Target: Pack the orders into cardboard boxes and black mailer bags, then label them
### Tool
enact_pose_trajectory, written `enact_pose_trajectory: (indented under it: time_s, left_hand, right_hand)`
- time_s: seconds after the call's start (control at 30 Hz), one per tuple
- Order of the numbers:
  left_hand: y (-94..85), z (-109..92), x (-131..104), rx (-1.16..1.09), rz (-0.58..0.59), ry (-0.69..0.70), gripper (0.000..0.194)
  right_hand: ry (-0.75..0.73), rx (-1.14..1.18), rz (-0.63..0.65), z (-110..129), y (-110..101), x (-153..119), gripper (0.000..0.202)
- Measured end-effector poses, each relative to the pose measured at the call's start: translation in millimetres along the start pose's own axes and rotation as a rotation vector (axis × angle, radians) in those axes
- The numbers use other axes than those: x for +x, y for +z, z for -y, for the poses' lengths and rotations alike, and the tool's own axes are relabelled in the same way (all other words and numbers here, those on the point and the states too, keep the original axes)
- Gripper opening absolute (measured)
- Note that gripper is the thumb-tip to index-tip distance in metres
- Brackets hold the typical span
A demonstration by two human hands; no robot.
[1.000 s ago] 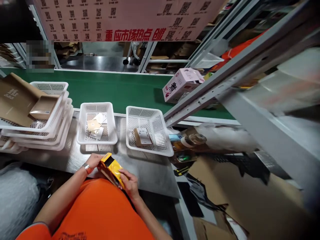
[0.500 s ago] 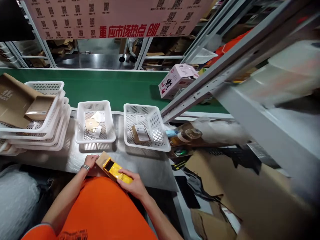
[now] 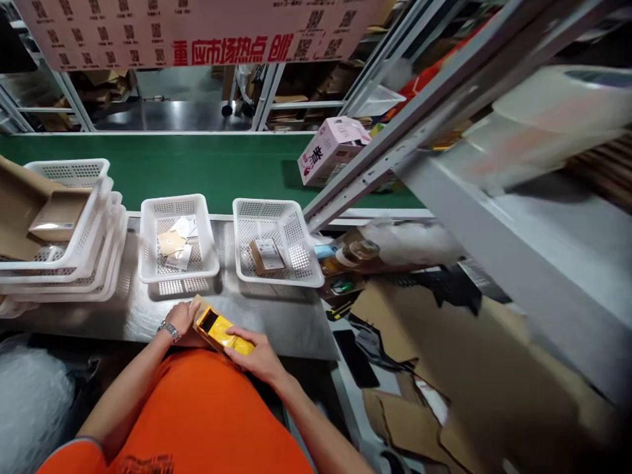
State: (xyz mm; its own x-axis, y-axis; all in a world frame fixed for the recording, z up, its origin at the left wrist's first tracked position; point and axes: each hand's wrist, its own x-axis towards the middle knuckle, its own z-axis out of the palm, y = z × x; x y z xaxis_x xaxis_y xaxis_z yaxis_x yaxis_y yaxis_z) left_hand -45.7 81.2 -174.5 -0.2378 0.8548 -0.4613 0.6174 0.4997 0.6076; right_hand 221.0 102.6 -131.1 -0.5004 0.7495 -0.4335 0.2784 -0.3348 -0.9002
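The right hand grips one yellow item near the desk edge; the left hand holds brown card against it. The item looks light, stiff, slick, best held by its sides. Beyond, one white basket holds about three flat packets; another basket, one brown box.

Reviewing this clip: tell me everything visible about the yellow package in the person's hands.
The yellow package is small, oblong and glossy, like plastic film or coated card. Near its upper-left end is a dark rectangular patch; window, opening or print, I can't tell. It slants from upper left to lower right before the orange shirt. The right hand grips its lower end, covering part. Brown cardboard shows along its left side, near the left hand.
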Motion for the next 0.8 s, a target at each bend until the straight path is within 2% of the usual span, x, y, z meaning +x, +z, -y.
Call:
enact_pose_trajectory:
  time_s: [0.07,0.13,0.2,0.27,0.33,0.47,0.53,0.6,0.7,0.8]
  left_hand:
    - [-2.1,-8.4,-3.1,0.102,0.007,-0.017,0.061]
    - [-4.9,-13.0,-4.9,0.164,0.021,-0.017,0.062]
    - [-6.6,-14.2,-5.1,0.190,0.036,-0.010,0.064]
    - [-6.3,-13.0,-4.2,0.186,0.043,-0.006,0.065]
    - [-3.8,-10.3,-2.7,0.156,0.041,0.010,0.067]
    - [4.2,-4.1,1.3,0.076,0.031,0.042,0.071]
    - [8.5,-1.5,3.4,0.012,0.032,0.050,0.072]
    - [12.2,0.7,5.3,-0.080,0.042,0.056,0.073]
    - [15.7,3.1,7.0,-0.240,0.088,0.052,0.076]
    - [17.9,3.2,6.6,-0.407,0.154,0.026,0.081]
  right_hand:
    - [0.041,-0.055,0.010,7.0,-17.8,-18.3,0.057]
    - [0.091,-0.142,0.007,10.3,-48.1,-45.6,0.051]
    - [0.167,-0.232,0.005,10.4,-79.8,-72.7,0.046]
    - [0.212,-0.318,-0.008,9.0,-98.0,-86.0,0.043]
    - [0.167,-0.420,-0.008,6.2,-94.7,-77.3,0.040]
    - [0.061,-0.668,-0.015,-6.7,-52.6,-16.7,0.036]
    - [0.057,-0.843,-0.101,-16.5,-42.0,9.8,0.042]
    - [0.043,-0.990,-0.200,-27.4,-46.6,24.7,0.050]
    - [0.036,-1.113,-0.293,-43.3,-65.5,31.3,0.060]
    - [-0.015,-1.184,-0.476,-56.3,-68.9,33.7,0.059]
